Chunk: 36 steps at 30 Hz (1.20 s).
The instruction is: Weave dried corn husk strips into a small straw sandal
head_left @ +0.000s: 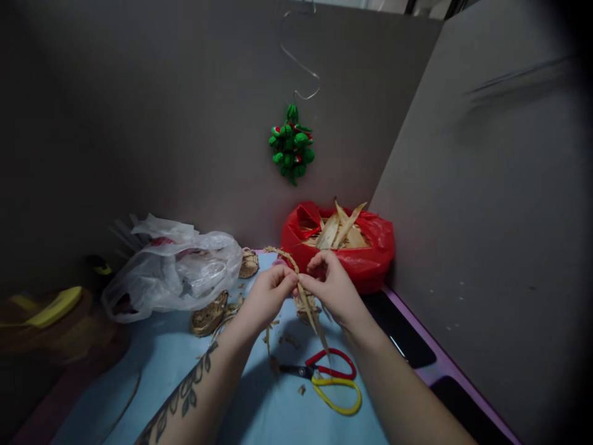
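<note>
A braid of dried plant strips (288,256) is held up over the blue table surface, its plaited end arching up and to the left. My left hand (267,292) pinches it between thumb and fingers. On the right side of the same spot, my right hand (334,283) has its thumb at the strands, its fingers curled. Loose flat strips (311,314) hang below both hands. Scissors (303,371) with one red and one yellow handle lie beneath. A woven coil (306,308) is partly hidden behind the strips.
A red plastic bag (336,266) of dried leaves stands behind my hands. Left are a clear plastic bag (185,272) and woven coils (209,315). Dark flat objects (398,330) lie along the right edge. A green knitted ornament (291,148) hangs from a wire against grey panels.
</note>
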Each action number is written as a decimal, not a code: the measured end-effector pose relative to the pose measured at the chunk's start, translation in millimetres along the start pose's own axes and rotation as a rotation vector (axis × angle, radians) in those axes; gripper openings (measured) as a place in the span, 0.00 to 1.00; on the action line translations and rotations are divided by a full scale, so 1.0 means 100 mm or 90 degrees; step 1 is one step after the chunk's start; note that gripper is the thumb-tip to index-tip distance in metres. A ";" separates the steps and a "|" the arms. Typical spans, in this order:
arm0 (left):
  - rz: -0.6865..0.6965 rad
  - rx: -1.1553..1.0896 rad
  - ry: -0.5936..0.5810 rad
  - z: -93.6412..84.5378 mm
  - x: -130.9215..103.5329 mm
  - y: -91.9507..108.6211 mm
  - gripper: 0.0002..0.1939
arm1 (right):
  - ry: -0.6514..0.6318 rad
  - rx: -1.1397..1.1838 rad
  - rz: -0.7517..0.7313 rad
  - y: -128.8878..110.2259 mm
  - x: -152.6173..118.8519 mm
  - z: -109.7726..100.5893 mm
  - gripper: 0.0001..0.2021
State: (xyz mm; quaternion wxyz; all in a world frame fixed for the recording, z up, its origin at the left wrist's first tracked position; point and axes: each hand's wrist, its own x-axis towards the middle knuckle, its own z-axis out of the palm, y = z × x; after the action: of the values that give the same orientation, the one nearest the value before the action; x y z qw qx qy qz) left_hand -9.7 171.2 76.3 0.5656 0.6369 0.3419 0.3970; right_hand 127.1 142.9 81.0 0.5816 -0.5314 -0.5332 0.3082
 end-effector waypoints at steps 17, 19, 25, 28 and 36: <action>0.072 0.149 0.133 -0.01 0.00 0.00 0.10 | -0.109 -0.228 -0.035 -0.18 -0.20 0.00 0.05; 0.033 0.077 0.127 -0.03 0.01 -0.03 0.11 | -0.062 -0.393 -0.178 -0.10 -0.28 0.17 0.07; 0.015 0.029 0.169 -0.11 0.08 -0.10 0.13 | -0.023 -0.598 -0.349 0.13 -0.33 0.37 0.09; 0.039 0.047 0.174 -0.14 0.09 -0.09 0.12 | -0.027 -0.435 -0.304 0.06 -0.25 0.24 0.07; 0.075 0.124 0.101 -0.01 0.00 0.02 0.08 | -0.171 0.127 0.051 0.05 -0.01 0.08 0.12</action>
State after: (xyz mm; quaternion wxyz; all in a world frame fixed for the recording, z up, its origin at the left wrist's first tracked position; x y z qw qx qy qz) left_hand -10.6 171.8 78.8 0.4479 0.6743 0.3843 0.4439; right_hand 119.9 145.5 75.1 0.5424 -0.4458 -0.5512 0.4508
